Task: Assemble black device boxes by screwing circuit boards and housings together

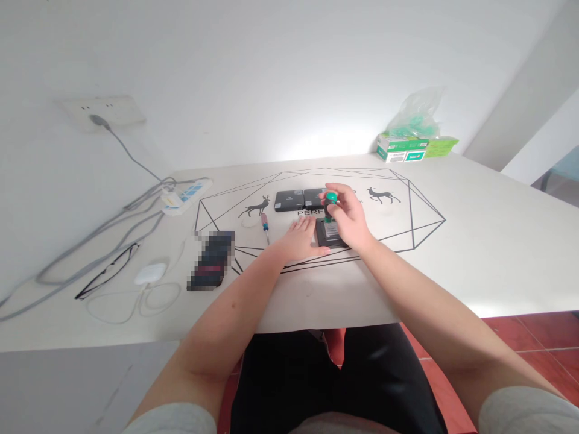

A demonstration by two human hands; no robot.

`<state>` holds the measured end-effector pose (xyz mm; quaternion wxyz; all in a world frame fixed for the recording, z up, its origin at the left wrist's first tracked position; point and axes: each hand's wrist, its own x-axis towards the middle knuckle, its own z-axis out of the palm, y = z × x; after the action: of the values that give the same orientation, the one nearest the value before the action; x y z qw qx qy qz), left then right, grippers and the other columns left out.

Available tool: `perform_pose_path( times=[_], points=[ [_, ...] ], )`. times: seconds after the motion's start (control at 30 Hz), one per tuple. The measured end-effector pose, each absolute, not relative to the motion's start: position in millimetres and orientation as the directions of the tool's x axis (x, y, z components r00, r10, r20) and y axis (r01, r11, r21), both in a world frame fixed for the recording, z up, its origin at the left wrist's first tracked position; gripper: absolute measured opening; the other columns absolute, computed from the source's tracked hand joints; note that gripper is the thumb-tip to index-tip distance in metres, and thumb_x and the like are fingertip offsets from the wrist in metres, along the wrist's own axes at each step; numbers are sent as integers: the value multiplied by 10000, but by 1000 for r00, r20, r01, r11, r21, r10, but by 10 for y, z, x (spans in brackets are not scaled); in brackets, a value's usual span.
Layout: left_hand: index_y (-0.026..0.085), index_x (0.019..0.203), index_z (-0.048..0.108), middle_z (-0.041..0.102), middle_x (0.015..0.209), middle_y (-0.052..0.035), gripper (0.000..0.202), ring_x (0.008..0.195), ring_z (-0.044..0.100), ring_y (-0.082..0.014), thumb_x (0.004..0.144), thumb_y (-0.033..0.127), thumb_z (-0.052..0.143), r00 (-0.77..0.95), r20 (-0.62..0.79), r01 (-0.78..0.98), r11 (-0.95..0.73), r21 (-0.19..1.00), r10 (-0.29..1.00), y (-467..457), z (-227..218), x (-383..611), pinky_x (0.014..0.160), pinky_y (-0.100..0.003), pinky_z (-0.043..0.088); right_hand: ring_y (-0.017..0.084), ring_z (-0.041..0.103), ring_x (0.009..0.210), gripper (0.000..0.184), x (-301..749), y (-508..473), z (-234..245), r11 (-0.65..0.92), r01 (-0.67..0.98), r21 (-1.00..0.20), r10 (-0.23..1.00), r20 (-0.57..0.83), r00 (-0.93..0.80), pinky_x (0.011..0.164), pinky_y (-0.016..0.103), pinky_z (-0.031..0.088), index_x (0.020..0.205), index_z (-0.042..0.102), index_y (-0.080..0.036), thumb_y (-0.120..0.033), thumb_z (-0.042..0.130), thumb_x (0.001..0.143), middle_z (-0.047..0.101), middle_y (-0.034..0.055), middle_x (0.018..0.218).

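My right hand (pixel 348 218) is wrapped round the dark handle of a stamp (pixel 332 229), which has a green round knob on top and a clear block at its foot. The stamp stands upright over a flat black box (pixel 321 234). Lying flat on the table at the box's left, my left hand (pixel 302 239) has its fingers apart, and its thumb is along the box's front edge. Just behind are two more black boxes (pixel 289 201), side by side; the right one is partly covered by my right hand.
Left of my hands lie a screwdriver (pixel 265 224), a blurred-out dark phone-like object (pixel 211 260), a white case (pixel 151 273) with a cable and black-framed glasses (pixel 107 271). A power strip (pixel 187 196) trails grey cords. Green-and-white boxes (pixel 402 147) with a plastic bag (pixel 418 114) stand back right.
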<state>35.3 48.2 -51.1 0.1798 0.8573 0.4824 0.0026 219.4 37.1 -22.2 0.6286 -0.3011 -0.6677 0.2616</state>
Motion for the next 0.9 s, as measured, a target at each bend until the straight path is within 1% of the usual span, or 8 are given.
perform_pose_path(
  times=[0.07,0.13,0.23,0.3,0.5,0.63,0.77,0.9],
  points=[
    [79,1741,-11,-23,1822,-206,1293,1684,-71,-377,875,934,425,532,-174,828,-467,308,829,476,-506,347,1364,-521,54,260,707,1032,283,2196,362,-213,679,97,-728,733,679,-40,810,453,636,1245,639,-286,-384,562,990,718,84,1192],
    [99,1745,-40,-38,1825,-191,1293,1683,-68,-384,877,929,438,538,-166,822,-471,319,826,462,-489,348,1362,-533,61,270,678,1074,275,2196,365,-202,705,169,-689,701,713,-17,834,464,634,1215,671,-286,-392,620,966,682,89,1209],
    [124,1747,-87,-75,1825,-176,1304,1680,-65,-400,876,920,471,550,-147,808,-479,342,822,441,-462,358,1359,-548,68,264,623,1024,348,2197,397,-207,727,300,-617,643,766,17,826,466,626,1209,702,-295,-388,765,880,597,75,1109],
    [117,1745,-94,-78,1823,-180,1311,1679,-65,-405,876,917,475,549,-148,808,-477,345,823,433,-451,363,1358,-549,67,252,599,965,393,2198,429,-230,722,335,-605,637,771,21,806,463,622,1237,696,-305,-372,789,861,562,63,1062],
    [76,1740,-45,-50,1820,-208,1323,1683,-53,-398,862,939,440,544,-163,817,-475,328,823,432,-449,367,1358,-537,65,259,625,1006,564,2183,475,-324,700,250,-668,679,732,53,760,426,618,1396,555,-294,-348,742,867,607,80,1138],
    [64,1738,-17,-18,1819,-225,1330,1686,-49,-389,851,956,415,538,-174,824,-470,317,825,433,-450,371,1359,-525,58,267,654,1081,524,2164,461,-329,695,216,-685,694,718,45,821,438,623,1377,537,-282,-349,700,883,640,89,1179],
    [65,1737,20,14,1823,-217,1327,1686,-43,-391,841,961,413,539,-165,822,-474,315,826,444,-460,371,1361,-515,58,282,686,1122,501,2166,441,-305,701,174,-692,697,716,39,880,471,621,1355,535,-284,-309,664,871,664,79,1135],
    [91,1740,3,14,1826,-196,1314,1684,-50,-395,843,957,418,538,-163,823,-473,314,827,468,-496,364,1360,-529,66,290,714,1125,460,2197,428,-283,689,125,-714,720,694,-1,918,502,622,1343,543,-288,-305,628,892,698,80,1140]
  ],
)
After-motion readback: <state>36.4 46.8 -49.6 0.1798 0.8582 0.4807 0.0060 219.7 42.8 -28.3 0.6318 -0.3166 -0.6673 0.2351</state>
